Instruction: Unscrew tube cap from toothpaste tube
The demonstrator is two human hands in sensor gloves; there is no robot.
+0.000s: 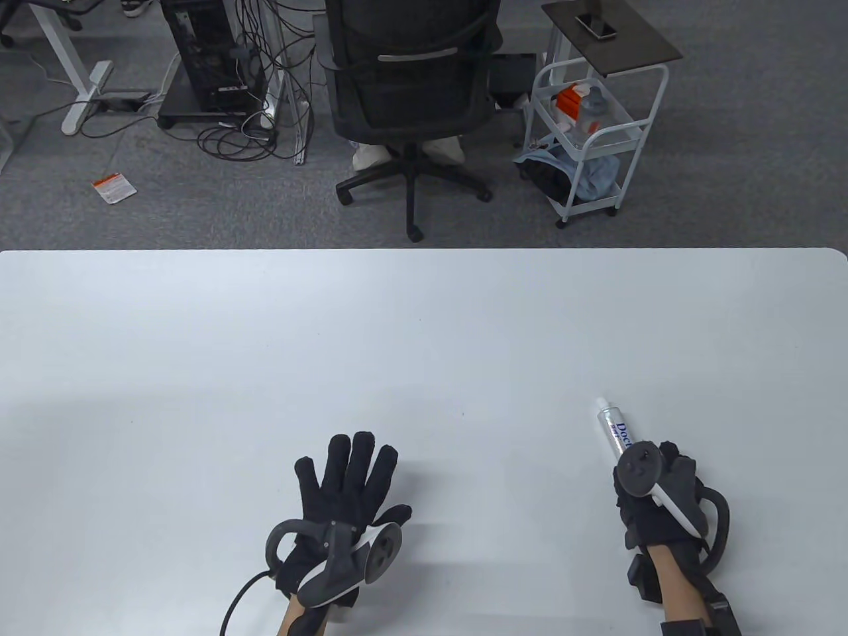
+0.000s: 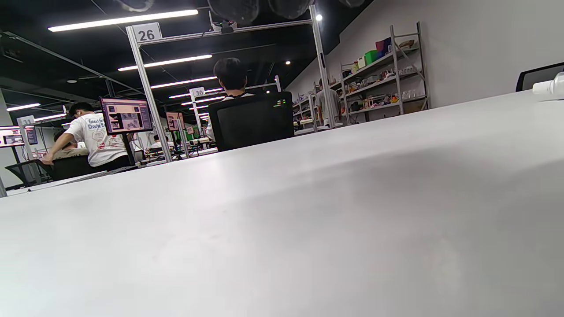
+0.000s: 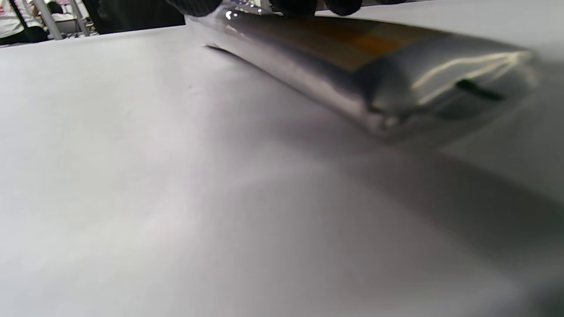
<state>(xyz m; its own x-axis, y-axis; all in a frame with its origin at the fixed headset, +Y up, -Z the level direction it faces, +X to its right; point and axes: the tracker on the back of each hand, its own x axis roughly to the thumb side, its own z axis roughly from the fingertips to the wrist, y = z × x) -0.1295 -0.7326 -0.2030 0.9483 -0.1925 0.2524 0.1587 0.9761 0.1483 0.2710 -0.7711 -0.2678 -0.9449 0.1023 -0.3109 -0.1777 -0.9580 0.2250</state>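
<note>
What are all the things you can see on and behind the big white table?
toothpaste tube: one, silver with blue letters, near right of table, in the right hand
tube cap: one, white, on the tube's far end
table: one, white, across the front
office chair: one, black, on the floor behind the table
trolley: one, white, right of the chair
phone: one, dark, on the trolley's top
computer tower: one, black, left of the chair
left hand: black glove, flat on the table
right hand: black glove, grips the tube
</note>
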